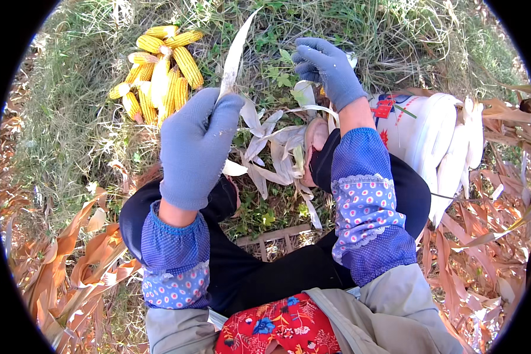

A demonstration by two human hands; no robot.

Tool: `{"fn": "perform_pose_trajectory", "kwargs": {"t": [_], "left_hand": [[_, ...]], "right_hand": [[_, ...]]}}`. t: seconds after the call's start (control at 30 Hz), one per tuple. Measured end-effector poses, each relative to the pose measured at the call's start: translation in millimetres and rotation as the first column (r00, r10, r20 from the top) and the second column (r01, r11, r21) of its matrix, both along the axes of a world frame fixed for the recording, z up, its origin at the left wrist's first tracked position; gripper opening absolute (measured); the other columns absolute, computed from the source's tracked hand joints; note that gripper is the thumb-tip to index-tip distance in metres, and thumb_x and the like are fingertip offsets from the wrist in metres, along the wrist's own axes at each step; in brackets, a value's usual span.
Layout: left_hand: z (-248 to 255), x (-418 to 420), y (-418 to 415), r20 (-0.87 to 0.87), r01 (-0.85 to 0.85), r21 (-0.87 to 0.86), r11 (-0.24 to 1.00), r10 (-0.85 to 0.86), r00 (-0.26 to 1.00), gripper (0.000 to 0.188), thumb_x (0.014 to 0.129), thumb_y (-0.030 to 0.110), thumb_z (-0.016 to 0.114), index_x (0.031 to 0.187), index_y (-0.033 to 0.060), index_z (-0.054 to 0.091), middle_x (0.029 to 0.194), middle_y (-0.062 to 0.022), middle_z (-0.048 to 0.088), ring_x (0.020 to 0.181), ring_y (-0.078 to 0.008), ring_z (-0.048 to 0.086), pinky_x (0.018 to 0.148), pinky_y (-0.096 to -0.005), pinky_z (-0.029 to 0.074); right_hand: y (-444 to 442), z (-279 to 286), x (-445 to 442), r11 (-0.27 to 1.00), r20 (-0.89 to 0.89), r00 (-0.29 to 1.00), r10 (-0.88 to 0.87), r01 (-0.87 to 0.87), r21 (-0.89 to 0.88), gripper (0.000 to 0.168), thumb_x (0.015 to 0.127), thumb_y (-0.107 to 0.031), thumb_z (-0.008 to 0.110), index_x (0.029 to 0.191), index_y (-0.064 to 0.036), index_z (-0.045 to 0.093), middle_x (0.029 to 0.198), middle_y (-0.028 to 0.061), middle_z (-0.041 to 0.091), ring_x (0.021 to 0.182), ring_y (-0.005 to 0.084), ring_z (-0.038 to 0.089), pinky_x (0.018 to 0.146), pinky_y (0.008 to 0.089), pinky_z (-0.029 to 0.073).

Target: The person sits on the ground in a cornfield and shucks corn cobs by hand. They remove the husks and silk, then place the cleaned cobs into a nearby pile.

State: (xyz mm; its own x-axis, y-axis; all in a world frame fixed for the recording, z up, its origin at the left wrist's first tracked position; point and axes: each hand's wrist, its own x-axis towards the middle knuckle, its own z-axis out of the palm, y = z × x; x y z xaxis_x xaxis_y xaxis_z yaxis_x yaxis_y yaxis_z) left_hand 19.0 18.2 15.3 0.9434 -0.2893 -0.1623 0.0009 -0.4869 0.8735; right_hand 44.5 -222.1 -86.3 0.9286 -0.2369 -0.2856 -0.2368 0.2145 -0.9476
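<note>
My left hand [199, 148], in a grey knitted glove, pinches a long pale strip of dry corn husk [236, 53] between thumb and fingers. The strip points up and away from me. My right hand [329, 71], gloved alike, is to the right with its fingers curled. Pale husk leaves [305, 94] and a small yellow-orange patch show just under it. Whether the fingers hold an ear there is hidden by the hand. Husked yellow corn ears [188, 66] lie piled on the grass, beyond my left hand.
A white plastic bucket [409, 124] lies on its side by my right knee, with ears still in husk [451, 152] beside it. Loose husks [278, 146] are strewn between my feet. Dry corn stalks and leaves [66, 261] flank me on both sides.
</note>
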Motion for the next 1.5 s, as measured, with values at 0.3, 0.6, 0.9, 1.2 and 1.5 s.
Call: {"fn": "perform_pose_trajectory", "kwargs": {"t": [0.3,0.6,0.9,1.2,1.5], "left_hand": [[2.1,6.5,-1.8,-0.275,-0.172,-0.363,0.916,0.071,0.959,0.030,0.093,0.024,0.049,0.101,-0.0009,0.064,0.094,-0.0075,0.064,0.061,-0.0091,0.054,0.056,-0.0225,0.042],[-19.3,1.0,10.1,-0.313,0.205,-0.078,0.976,-0.219,0.924,0.023,0.090,0.019,0.054,0.095,-0.0020,0.064,0.077,-0.0037,0.062,0.070,-0.0112,0.058,0.065,-0.0263,0.047],[-23.6,-10.8,-1.7,-0.133,0.400,0.113,0.910,-0.385,0.913,0.029,0.091,0.020,0.055,0.111,0.0005,0.062,0.090,-0.0056,0.065,0.087,-0.0137,0.059,0.080,-0.0271,0.045],[-5.7,-0.5,4.4,-0.226,-0.016,-0.222,0.975,-0.036,0.974,0.028,0.094,0.022,0.051,0.108,0.0020,0.065,0.085,0.0000,0.063,0.073,-0.0044,0.050,0.067,-0.0198,0.041],[-21.2,-23.1,14.5,-0.198,0.457,-0.181,0.871,-0.487,0.851,0.030,0.093,0.023,0.053,0.111,0.0003,0.062,0.104,-0.0049,0.063,0.098,-0.0115,0.055,0.087,-0.0275,0.043]], "right_hand": [[33.0,77.5,-15.3,0.905,0.182,0.887,0.425,-0.422,-0.053,0.027,0.090,-0.021,0.055,0.108,-0.002,0.064,0.074,0.0033,0.062,0.060,0.0077,0.056,0.055,0.0206,0.045],[0.5,39.3,-10.8,0.986,0.166,0.980,-0.114,0.132,-0.101,0.024,0.087,-0.019,0.057,0.104,-0.003,0.064,0.083,0.0064,0.066,0.062,0.0098,0.060,0.057,0.0230,0.048],[-49.0,-168.6,-58.7,0.633,-0.658,0.747,-0.094,-0.465,-0.618,0.069,0.070,-0.035,0.064,0.132,-0.009,0.046,0.128,0.0210,0.051,0.118,0.0330,0.051,0.098,0.0377,0.041],[-33.6,-153.9,-73.9,0.351,-0.562,0.768,-0.308,-0.457,-0.817,0.036,0.075,-0.023,0.064,0.111,-0.016,0.063,0.117,0.0177,0.058,0.106,0.0348,0.057,0.088,0.0407,0.048],[-43.0,-71.4,-29.4,0.902,-0.116,0.912,-0.394,0.360,-0.238,0.039,0.078,-0.039,0.067,0.097,-0.005,0.069,0.078,0.0041,0.066,0.067,0.0103,0.057,0.063,0.0276,0.044]]}}
